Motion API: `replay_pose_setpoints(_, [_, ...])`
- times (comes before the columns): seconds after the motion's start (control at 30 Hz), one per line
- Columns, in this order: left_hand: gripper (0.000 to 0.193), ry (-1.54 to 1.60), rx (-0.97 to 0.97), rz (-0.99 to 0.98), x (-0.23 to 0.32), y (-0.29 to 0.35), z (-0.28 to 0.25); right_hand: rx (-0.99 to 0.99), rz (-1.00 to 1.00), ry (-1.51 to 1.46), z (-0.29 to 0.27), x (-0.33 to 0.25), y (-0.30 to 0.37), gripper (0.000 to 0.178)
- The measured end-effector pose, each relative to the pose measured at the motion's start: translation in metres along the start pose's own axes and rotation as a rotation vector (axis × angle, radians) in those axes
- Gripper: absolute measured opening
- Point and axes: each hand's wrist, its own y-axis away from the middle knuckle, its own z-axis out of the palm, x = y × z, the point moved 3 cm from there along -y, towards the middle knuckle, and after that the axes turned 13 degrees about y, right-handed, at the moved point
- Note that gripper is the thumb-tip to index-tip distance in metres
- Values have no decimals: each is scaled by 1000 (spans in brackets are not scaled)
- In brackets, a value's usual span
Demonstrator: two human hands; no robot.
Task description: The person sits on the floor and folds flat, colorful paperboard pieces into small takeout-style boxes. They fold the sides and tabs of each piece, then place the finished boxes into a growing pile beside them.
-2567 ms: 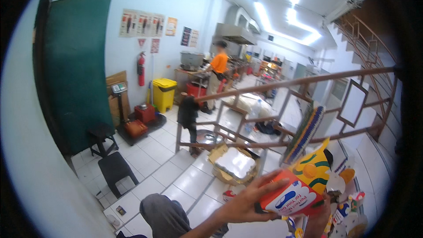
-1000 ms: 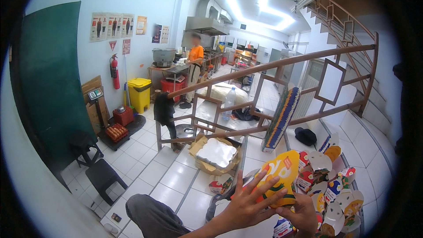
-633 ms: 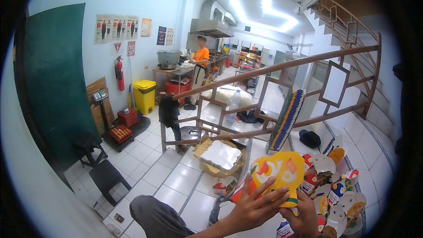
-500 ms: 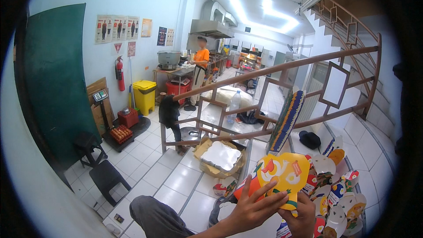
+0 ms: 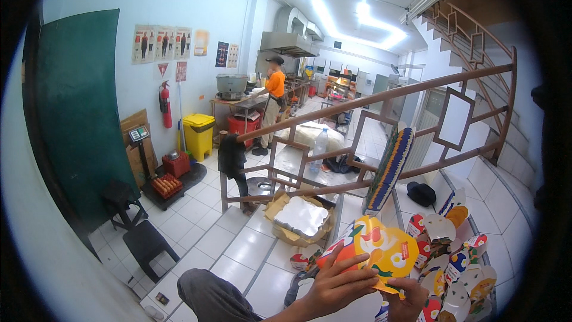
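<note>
A yellow-and-red printed paper food box (image 5: 381,243) is between my hands, low and right of the middle, tilted with its yellow face turned up. My left hand (image 5: 341,283) lies across its lower side, fingers stretched over the card and pressing on it. At its lower right edge my right hand (image 5: 406,299) grips the card between thumb and fingers; part of that grip is hidden. Right beside my hands is a heap of folded printed paper boxes (image 5: 456,262). A stack of white card pieces (image 5: 301,214) stands in an opened brown carton on the steps.
A brown metal railing (image 5: 381,98) crosses in front, with a tall stack of nested boxes (image 5: 390,170) leaning by it. A black cap (image 5: 420,193) lies on a step. Below are black stools (image 5: 150,247), an egg tray (image 5: 167,185) and an orange-shirted person (image 5: 274,86).
The box has tilted and turned slightly in my hands, its top edge now lower. The person in orange has turned toward the counter and leans over it.
</note>
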Motion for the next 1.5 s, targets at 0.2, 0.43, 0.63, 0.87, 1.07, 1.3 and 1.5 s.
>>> replay_pose_setpoints(0.2, [19, -45, 34, 53, 4, 2, -3, -14, -8, -74, 4, 3, 2, 22])
replay_pose_setpoints(0.43, [21, -75, 8, 64, 7, -1, -6, -49, 196, -434, 30, 22, 13, 21])
replay_pose_setpoints(0.63, [56, -180, -75, -114, 6, -14, -24, -264, 5, -306, 12, 23, -2, 32])
replay_pose_setpoints(0.87, [62, 133, -207, -821, -11, -18, -38, -679, -107, -67, -3, 10, -27, 33])
replay_pose_setpoints(1.07, [45, 605, -553, -977, -19, -6, -39, -688, -83, -162, 9, 5, -30, 30])
replay_pose_setpoints(1.3, [56, 812, -306, -1148, -22, 1, -44, -470, -123, -310, 9, -4, -39, 29])
replay_pose_setpoints(1.5, [57, 903, -280, -1112, -26, 3, -37, -455, -102, -392, 9, -4, -39, 27])
